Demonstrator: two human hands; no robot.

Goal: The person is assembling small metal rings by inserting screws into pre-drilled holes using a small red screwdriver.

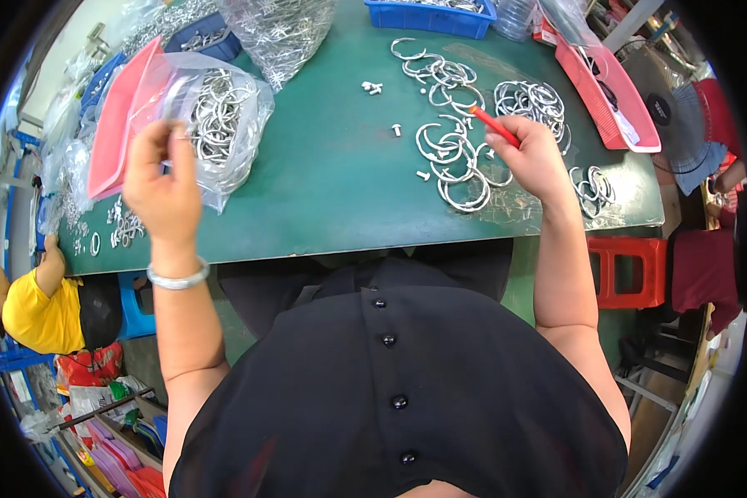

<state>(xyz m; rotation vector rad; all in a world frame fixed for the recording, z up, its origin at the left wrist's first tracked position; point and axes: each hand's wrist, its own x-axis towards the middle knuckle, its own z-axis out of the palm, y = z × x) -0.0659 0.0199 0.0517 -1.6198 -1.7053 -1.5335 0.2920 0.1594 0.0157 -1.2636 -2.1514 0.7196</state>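
My right hand (533, 158) is closed around a slim red pen-like tool (498, 129), whose tip points up and left over loose metal rings (461, 178) on the green table. Some of these open rings have small metal pieces among them. A denser heap of rings (527, 104) lies just beyond my right hand. My left hand (162, 178), a pale bangle on its wrist, is raised at the near side of a clear plastic bag (253, 124) full of metal rings (216, 116). Motion smears its fingers, so whether they hold anything is unclear.
A pink basket (112, 137) stands left of the bag, another pink basket (618, 108) at the right edge. Blue bins (432, 18) and a bag of small metal parts (278, 33) line the far side. Two people sit nearby, one in a yellow shirt (41, 311).
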